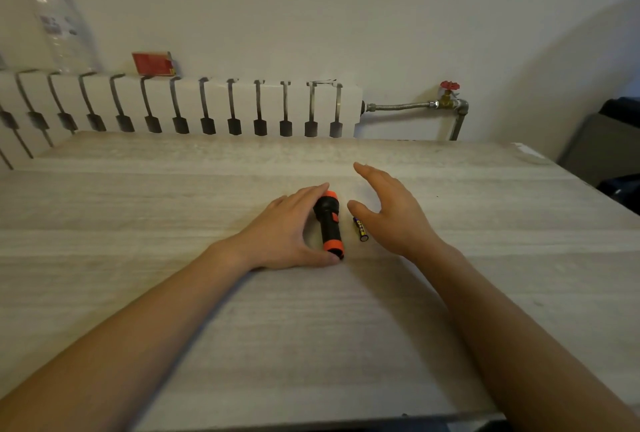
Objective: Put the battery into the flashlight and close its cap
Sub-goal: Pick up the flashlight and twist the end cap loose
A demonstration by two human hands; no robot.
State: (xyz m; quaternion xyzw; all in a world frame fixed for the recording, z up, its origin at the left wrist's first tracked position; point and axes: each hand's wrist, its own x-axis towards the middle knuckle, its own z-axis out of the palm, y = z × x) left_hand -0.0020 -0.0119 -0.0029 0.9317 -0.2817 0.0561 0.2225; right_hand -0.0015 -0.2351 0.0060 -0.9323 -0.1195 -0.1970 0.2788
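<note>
A black flashlight (329, 223) with orange bands lies on the pale wooden table (311, 327), its wide head pointing away from me. My left hand (284, 234) curls around its left side, fingertips at the head and thumb at the near cap end. A small dark battery (361, 229) with yellow markings lies just right of the flashlight. My right hand (391, 209) hovers open over the battery, fingers spread, thumb tip above the battery's far end, holding nothing.
A white radiator (180, 105) runs along the wall behind the table, with a red box (152, 63) and a clear plastic bottle (62, 22) on top. A pipe with a red valve (449, 85) sits at the right. Dark furniture (609, 144) stands beyond the table's right edge.
</note>
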